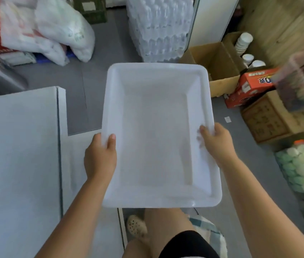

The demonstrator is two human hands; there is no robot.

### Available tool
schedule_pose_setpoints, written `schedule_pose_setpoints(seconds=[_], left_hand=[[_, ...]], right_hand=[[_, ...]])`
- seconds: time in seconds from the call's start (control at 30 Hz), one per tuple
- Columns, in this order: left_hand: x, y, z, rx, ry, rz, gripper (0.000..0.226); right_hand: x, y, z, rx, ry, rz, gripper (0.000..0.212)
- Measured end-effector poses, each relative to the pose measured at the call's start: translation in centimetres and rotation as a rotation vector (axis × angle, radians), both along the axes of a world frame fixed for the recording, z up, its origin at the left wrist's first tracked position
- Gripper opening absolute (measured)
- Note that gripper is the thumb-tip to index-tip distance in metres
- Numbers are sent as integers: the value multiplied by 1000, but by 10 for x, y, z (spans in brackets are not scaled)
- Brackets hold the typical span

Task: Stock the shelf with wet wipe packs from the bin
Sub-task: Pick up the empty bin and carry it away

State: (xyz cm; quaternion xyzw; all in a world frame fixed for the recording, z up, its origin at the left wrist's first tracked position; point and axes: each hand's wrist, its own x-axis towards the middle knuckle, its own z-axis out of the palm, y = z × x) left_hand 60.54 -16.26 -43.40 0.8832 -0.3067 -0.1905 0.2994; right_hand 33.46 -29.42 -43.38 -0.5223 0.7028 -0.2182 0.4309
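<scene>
The left grip (100, 157), a bare hand, clamps the left long rim of the white plastic bin (153, 108). Its thumb is hooked over the edge onto the inner wall and its other fingers are hidden beneath. The right grip (218, 144) holds the opposite rim, with its fingertips curled over the edge into the bin and its palm outside. Both grips sit a little nearer than the middle of the long sides, so most of the bin reaches away from the person. Between the grips the bin is lifted off the floor (84, 94), roughly level, and its bare pale bottom shows in full. Its near end hangs over the person's bare thigh (166, 226) and a perforated beige shoe (136, 225).

Just left of the left grip lies a flat white surface (17, 155). Beyond the bin's far end stand stacked shrink-wrapped bottle packs (158, 28), with white plastic bags (54, 30) heaped to their left. To the right sit an open cardboard box (216, 66), a red carton (253, 84), a brown carton (270, 120) and stacked paper cups (243, 40). At the right edge, near the right forearm, pale green and white packages (303, 164) are piled, too blurred to identify.
</scene>
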Motion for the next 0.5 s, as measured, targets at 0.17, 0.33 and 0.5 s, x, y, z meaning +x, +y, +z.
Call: schedule_pose_setpoints(seconds=[0.17, 0.33, 0.5], left_hand=[[-26, -53, 32, -15, -57, -52, 37], [-42, -125, 49, -63, -108, -72, 37], [-77, -218, 54, -32, -155, 10, 39]], right_hand=[[-33, -38, 33, -38, -18, -34, 27], [-59, -102, 35, -45, -86, -48, 27], [-82, -217, 45, -40, -117, 38, 14]])
